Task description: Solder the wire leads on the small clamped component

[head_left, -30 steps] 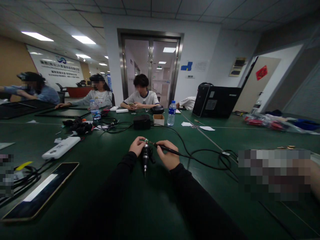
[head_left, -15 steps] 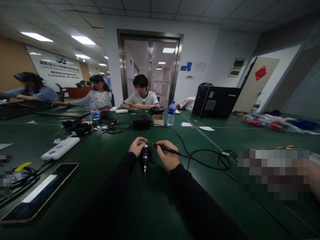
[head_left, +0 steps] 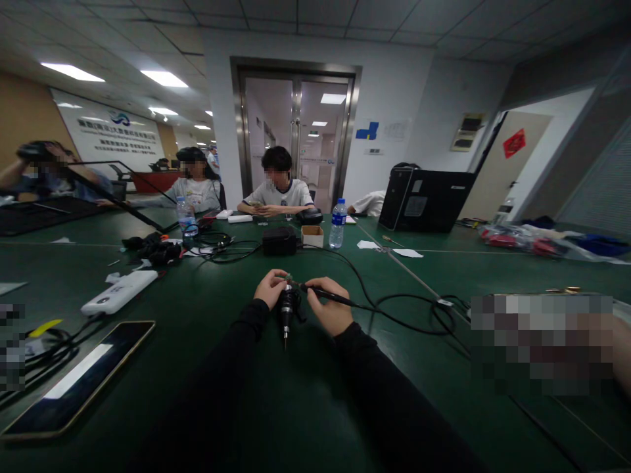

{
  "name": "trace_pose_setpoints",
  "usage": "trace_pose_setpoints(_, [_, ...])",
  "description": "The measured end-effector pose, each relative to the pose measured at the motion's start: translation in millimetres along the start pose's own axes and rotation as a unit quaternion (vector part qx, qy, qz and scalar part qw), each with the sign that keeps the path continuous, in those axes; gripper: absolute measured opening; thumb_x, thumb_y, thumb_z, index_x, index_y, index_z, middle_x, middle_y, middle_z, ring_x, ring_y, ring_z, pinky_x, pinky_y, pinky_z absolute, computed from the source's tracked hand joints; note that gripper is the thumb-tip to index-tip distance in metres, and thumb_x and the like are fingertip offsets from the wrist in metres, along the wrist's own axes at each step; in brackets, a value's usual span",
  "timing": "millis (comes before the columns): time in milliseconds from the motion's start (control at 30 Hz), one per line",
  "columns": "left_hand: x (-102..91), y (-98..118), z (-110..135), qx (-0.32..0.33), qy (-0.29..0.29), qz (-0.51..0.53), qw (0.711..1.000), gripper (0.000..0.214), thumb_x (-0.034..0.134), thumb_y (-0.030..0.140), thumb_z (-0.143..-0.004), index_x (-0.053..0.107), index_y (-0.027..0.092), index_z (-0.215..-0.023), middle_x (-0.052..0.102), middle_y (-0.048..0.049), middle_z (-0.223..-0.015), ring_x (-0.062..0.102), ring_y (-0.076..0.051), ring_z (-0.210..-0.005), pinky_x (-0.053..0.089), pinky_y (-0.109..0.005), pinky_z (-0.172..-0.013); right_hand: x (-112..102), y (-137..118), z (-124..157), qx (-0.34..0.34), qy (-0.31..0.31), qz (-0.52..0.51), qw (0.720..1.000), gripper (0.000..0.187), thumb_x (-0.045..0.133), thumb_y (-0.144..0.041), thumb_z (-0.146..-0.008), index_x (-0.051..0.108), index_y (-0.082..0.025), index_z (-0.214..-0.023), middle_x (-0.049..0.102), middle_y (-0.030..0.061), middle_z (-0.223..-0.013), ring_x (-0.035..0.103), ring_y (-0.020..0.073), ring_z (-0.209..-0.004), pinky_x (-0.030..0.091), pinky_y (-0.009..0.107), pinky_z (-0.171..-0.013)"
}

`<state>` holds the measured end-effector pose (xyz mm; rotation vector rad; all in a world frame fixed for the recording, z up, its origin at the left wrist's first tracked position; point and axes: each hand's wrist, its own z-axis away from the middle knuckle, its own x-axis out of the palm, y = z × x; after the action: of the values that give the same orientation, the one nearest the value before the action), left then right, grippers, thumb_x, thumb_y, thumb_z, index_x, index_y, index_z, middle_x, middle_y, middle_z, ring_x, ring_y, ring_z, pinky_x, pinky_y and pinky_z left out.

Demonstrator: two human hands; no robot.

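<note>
My left hand is closed around the top of a small black cylindrical part that stands on the green table, a thin metal pin pointing toward me. My right hand grips a thin black corded tool like a pen. Its tip rests at the small pale piece on top of the part, between my two hands. The tool's black cable runs off to the right in loops. Both my sleeves are black.
A tablet and a white power strip lie at the left. A black box, a cardboard box and two water bottles stand behind my hands. Three people sit at the far side. An open laptop stands at the right.
My hands have stayed almost still on the part and tool. The person at the far left has raised both arms and lifted a thin dark frame off the table.
</note>
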<state>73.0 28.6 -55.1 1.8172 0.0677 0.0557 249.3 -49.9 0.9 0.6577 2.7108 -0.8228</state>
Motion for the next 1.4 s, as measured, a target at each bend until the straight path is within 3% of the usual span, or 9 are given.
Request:
trace_pose_setpoints(300, [1.3,10.2,5.2,-0.006,-0.007,0.007,1.000,0.021,0.063,0.018,-0.065,0.059,0.019,-0.086,0.069,-0.0012,-0.076,0.066,-0.018,-0.080,0.048,-0.033,-0.084,-1.3,-0.7,-0.6,0.009,-0.009,0.005,1.000,0.012,0.054,-0.018,-0.078,0.066,-0.021,-0.077,0.069,0.0035,-0.076,0.063,0.0178,-0.071,0.050,0.030,-0.071])
trace_pose_setpoints(800, [-0.5,1.9,1.9,0.006,-0.004,-0.003,1.000,0.032,0.063,0.020,-0.065,0.060,0.020,-0.097,0.066,0.0004,-0.073,0.064,-0.017,-0.075,0.048,-0.030,-0.078,-1.0,0.5,-0.2,0.018,0.011,0.009,1.000,0.012,0.054,-0.018,-0.077,0.066,-0.021,-0.075,0.069,0.0035,-0.074,0.063,0.0183,-0.071,0.051,0.031,-0.071])
trace_pose_setpoints(1133, [0.2,0.1,0.8,0.007,-0.011,0.005,1.000,0.025,0.063,0.021,-0.064,0.063,0.019,-0.090,0.068,-0.0009,-0.072,0.064,-0.017,-0.073,0.048,-0.029,-0.075,-0.4,1.5,-0.2,0.012,0.005,0.009,1.000,0.012,0.054,-0.019,-0.077,0.065,-0.022,-0.074,0.069,0.0031,-0.074,0.063,0.0183,-0.070,0.051,0.031,-0.071])
trace_pose_setpoints(1400, [-2.7,0.7,-0.6,-0.039,0.014,-0.118,0.992,0.022,0.062,0.025,-0.071,0.064,0.022,-0.093,0.069,-0.0013,-0.073,0.064,-0.020,-0.074,0.045,-0.031,-0.076,-7.6,3.0,-3.1,0.025,0.038,0.014,0.999,0.012,0.054,-0.019,-0.078,0.065,-0.021,-0.074,0.068,0.0034,-0.073,0.063,0.0185,-0.070,0.051,0.031,-0.069])
